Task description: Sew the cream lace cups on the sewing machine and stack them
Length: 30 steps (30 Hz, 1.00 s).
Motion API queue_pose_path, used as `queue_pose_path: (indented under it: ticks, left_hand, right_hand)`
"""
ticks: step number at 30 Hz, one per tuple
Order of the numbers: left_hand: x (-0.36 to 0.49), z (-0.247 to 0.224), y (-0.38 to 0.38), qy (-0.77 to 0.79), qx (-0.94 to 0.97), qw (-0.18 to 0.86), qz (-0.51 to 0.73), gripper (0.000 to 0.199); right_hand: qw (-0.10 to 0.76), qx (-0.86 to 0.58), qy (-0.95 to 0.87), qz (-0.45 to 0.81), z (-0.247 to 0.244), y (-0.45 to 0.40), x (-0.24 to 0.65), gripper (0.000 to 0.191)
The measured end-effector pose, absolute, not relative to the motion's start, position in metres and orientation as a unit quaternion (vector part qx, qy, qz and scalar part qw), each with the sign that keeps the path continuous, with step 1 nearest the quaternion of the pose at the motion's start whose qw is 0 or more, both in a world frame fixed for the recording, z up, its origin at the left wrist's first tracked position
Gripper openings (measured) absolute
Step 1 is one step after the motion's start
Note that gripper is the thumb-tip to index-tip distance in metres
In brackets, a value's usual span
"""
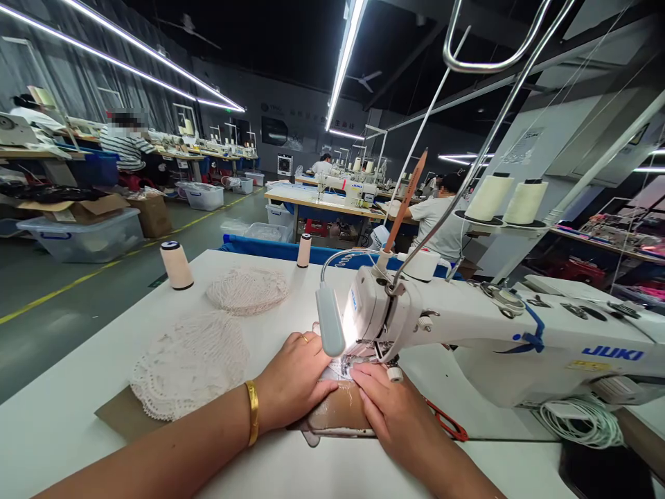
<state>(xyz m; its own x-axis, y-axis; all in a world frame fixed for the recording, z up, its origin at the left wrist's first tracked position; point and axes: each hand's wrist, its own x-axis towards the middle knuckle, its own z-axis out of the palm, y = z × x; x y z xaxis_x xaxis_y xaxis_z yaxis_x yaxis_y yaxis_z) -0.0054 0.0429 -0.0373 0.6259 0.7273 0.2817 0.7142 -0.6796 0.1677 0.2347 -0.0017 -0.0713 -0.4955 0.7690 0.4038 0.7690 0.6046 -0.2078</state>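
A white sewing machine [447,315] with a lit lamp [330,322] stands over the white table. My left hand [294,378] lies to the left of the needle area, fingers close together, its thumb near the brown plate [340,407]. On the right, my right hand [392,402] rests with its fingertips beside the presser foot [358,364]. A bit of white fabric [332,372] shows between the hands at the foot. Whether either hand pinches the fabric is hidden. Two piles of white lace, one nearer [192,364] and one farther [246,290], lie on the left.
Thread cones stand at the table's back left [176,265] and back middle [304,251]. Red-handled scissors [447,421] lie right of my right hand, and a coiled white cable [582,421] is farther right. Other people sit at machines beyond.
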Motion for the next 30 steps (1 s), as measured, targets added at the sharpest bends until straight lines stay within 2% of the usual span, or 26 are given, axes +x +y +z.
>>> queue_pose_path:
  ticks: [3,5,8,10,12,18,30]
  left_hand:
    - [-0.005,-0.029,0.038,0.427,0.893,-0.016,0.142,0.019]
    - [-0.005,-0.026,0.034,0.409,0.899,-0.012,0.155,0.026]
    - [-0.006,-0.023,0.029,0.322,0.925,0.084,0.183,0.029]
    - [-0.010,-0.022,0.029,0.295,0.922,0.156,0.198,0.023]
    - [-0.015,-0.022,0.031,0.310,0.909,0.183,0.210,0.020]
    - [-0.019,-0.035,0.033,0.285,0.926,0.146,0.200,0.017]
    - [-0.009,-0.044,0.023,0.273,0.930,0.118,0.217,0.017]
  right_hand:
    - [0.265,-0.403,-0.876,-0.004,-0.067,-0.003,0.233,0.039]
    - [0.289,-0.366,-0.885,0.007,-0.063,-0.005,0.230,0.038]
    - [0.305,-0.333,-0.891,0.052,-0.057,-0.010,0.225,0.033]
    - [0.291,-0.338,-0.892,0.067,-0.056,-0.012,0.223,0.027]
    - [0.261,-0.355,-0.896,0.058,-0.056,-0.014,0.224,0.025]
    - [0.191,-0.402,-0.895,0.034,-0.056,-0.013,0.235,0.028]
    - [0.181,-0.410,-0.893,0.042,-0.058,-0.010,0.238,0.028]
